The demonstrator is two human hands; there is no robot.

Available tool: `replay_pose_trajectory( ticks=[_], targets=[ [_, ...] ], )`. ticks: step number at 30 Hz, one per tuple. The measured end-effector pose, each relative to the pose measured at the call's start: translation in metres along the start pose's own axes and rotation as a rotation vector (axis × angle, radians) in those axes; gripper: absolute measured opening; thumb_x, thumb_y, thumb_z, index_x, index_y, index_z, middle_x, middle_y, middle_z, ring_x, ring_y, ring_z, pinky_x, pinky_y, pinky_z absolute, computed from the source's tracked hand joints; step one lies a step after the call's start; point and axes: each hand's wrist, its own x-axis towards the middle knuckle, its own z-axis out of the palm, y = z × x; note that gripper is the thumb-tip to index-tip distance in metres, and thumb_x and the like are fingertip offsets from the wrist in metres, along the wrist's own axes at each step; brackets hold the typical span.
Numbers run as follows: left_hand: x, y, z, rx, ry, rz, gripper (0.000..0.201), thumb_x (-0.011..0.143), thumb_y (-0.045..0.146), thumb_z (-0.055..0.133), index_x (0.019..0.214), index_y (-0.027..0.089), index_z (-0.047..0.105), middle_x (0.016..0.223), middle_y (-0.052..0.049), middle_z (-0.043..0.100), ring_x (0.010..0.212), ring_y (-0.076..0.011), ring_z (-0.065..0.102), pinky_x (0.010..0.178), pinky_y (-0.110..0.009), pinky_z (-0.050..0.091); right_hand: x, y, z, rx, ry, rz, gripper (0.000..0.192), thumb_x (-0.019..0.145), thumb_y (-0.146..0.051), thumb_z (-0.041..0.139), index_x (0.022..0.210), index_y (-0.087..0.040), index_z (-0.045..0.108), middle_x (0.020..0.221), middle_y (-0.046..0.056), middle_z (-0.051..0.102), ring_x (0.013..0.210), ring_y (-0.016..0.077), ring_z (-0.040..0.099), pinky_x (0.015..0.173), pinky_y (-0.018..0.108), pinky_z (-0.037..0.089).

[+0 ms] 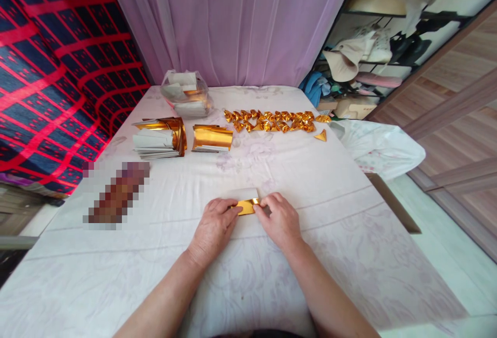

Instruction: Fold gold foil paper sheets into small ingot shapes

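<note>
A sheet of gold foil paper [246,206] lies on the table in front of me, its near part folded over with the gold side up and its pale back showing beyond. My left hand [219,219] pinches the sheet's left end, thumb on top. At the right end, my right hand [280,219] grips it between thumb and fingers. Farther off stand a small stack of gold sheets [213,138] and a larger, looser stack of gold and white sheets [159,138]. Rows of folded gold pieces [269,120] sit at the back right.
A clear plastic bag [185,94] of more paper stands at the back left. A blurred-out reddish object [118,193] lies on the left. One gold piece [321,135] rests near the right edge. Beyond that edge are a white plastic bag [382,146] and loaded shelves [373,63].
</note>
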Motion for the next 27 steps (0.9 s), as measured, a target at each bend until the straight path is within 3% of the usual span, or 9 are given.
replay_pose_trajectory(
  ticks=[27],
  targets=[
    [0.0001,0.0007,-0.0013,-0.016,-0.017,0.009,0.025,0.093,0.019,0.051,0.109,0.023,0.069,0.109,-0.009,0.068,0.098,-0.0231,0.061,0.088,-0.046,0.051,0.0009,-0.0016,-0.0005,-0.011,0.005,0.003,0.011,0.083,-0.023,0.058,0.072,-0.023,0.059,0.077,0.001,0.061,0.072,0.0153,0.057,0.066,0.027,0.038]
  ],
)
